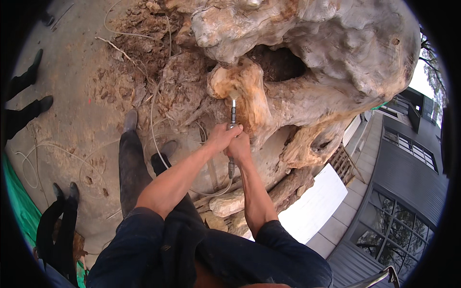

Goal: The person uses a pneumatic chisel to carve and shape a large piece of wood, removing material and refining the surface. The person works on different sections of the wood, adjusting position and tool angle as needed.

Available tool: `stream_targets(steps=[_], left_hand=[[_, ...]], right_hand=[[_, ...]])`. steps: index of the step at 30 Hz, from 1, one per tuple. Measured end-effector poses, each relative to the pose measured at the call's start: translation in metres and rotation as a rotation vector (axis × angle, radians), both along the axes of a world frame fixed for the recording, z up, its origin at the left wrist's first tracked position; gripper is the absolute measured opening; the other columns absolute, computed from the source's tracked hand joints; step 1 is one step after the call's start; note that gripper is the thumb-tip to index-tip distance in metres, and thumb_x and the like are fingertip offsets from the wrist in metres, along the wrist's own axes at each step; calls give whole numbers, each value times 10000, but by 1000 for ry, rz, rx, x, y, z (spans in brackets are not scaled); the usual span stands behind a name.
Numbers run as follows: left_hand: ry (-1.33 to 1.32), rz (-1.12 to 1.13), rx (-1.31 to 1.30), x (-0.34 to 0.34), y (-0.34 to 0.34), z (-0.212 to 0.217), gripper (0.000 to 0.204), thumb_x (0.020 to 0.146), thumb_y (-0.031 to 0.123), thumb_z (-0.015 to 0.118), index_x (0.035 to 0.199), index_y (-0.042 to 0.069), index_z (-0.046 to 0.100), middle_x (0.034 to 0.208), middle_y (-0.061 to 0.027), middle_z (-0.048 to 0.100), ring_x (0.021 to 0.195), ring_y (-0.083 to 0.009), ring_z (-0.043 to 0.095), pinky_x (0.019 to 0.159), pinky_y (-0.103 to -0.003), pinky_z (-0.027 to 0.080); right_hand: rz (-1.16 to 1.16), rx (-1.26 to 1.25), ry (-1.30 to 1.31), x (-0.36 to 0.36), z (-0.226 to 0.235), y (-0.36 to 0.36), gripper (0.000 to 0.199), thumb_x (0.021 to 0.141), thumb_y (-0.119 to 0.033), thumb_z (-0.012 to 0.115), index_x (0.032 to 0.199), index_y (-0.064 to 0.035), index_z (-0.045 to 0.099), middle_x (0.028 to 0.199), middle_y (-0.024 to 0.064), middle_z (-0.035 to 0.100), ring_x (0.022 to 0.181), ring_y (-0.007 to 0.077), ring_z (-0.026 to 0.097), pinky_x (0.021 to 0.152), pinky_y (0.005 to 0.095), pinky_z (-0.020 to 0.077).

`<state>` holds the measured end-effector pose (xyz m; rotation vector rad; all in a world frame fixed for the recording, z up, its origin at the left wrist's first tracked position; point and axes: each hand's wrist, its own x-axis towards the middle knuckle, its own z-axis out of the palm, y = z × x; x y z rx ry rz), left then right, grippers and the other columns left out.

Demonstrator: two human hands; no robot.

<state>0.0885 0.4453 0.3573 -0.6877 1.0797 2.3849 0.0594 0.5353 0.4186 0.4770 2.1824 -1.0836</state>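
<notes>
My left hand [222,137] and my right hand [239,147] are closed together around a slim air grinder [233,117]. Its shaft points away from me, and a pale, brush-like tip [234,95] meets a knobby orange-brown part [253,98] of a huge gnarled tree root [331,91]. Whether the tip is spinning cannot be made out. A thin air hose [213,194] runs from the grinder's near end and curves to the left. Just beyond the knob, a dark hollow [280,64] opens in the wood.
Rough bark and crumbled wood [144,36] lie far left. Loose hose [62,148] loops over the concrete floor. Other people's legs [62,221] stand at the left. Cut logs [228,204] and a white board [312,204] lie near right, beside a grey building [408,177].
</notes>
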Motion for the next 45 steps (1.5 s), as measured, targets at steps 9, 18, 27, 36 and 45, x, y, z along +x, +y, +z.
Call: stream_targets(steps=[9,18,27,36,45], left_hand=[[-1,72,13,4,-27,25,331,991,362,722,979,35,670,842,26,627,772,-77,576,677,-283,472],[135,56,-135,-34,-49,64,358,978,385,720,922,40,646,820,20,614,735,-72,544,652,-283,457],[180,-131,-263,-16,-6,59,379,954,366,713,866,6,639,764,-17,616,729,-108,569,659,-324,477],[193,12,-187,-60,-35,84,403,955,370,706,824,-8,656,716,-28,627,626,-113,569,541,-316,462],[114,-214,-208,44,27,50,377,984,384,698,1000,12,640,780,-18,634,690,-109,603,590,-305,495]], right_hand=[[85,31,48,1,1,-12,214,920,-168,644,886,40,683,702,87,653,634,152,621,556,348,458],[34,-69,200,-27,42,-40,142,940,-88,609,878,24,670,699,60,635,592,130,588,508,324,431],[-187,-100,98,6,40,5,102,982,-110,620,929,-40,672,702,9,613,523,95,539,443,275,386],[-98,-150,189,-46,48,-18,142,965,-137,631,904,-13,660,696,35,613,510,130,546,451,309,416],[-102,-179,15,59,35,49,132,952,-77,592,843,-17,634,654,45,600,513,136,560,448,307,419]])
